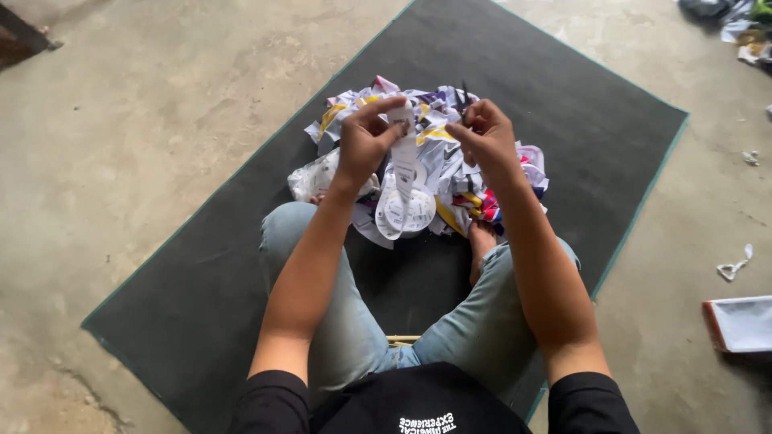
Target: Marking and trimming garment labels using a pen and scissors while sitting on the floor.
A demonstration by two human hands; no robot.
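- black sleeves (pixel 277 398) and a dark top are seen nearest the lens, with light blue jeans (pixel 346 321) on crossed legs beneath them.
- both forearms are stretched forward over the knees, above a dark mat (pixel 201 273) with a green edge, which is spread on a bare concrete floor (pixel 121 120).
- a white paper strip (pixel 404 153) is pinched near its upper end between the thumb and forefinger of the left hand (pixel 363 141); the other fingers are curled in.
- the strip is held upright, and its lower part hangs down in a loop over the heap, just beyond the feet.
- the right hand (pixel 485 137) is closed into a loose fist just beside the strip; a thin dark tool (pixel 465 100) sticks up from it, but what it is cannot be told.
- a heap of paper scraps (pixel 442 161), white with yellow, purple and red patches, is piled loose on the mat; no bowl or box is holding it.
- a bare foot (pixel 481 245) is touching the near edge of the heap.
- a flat white tray with a red rim (pixel 740 323) is lying on the floor to the right, well apart from the mat; its contents cannot be told.
- a small white scrap (pixel 733 267) lies near that tray.
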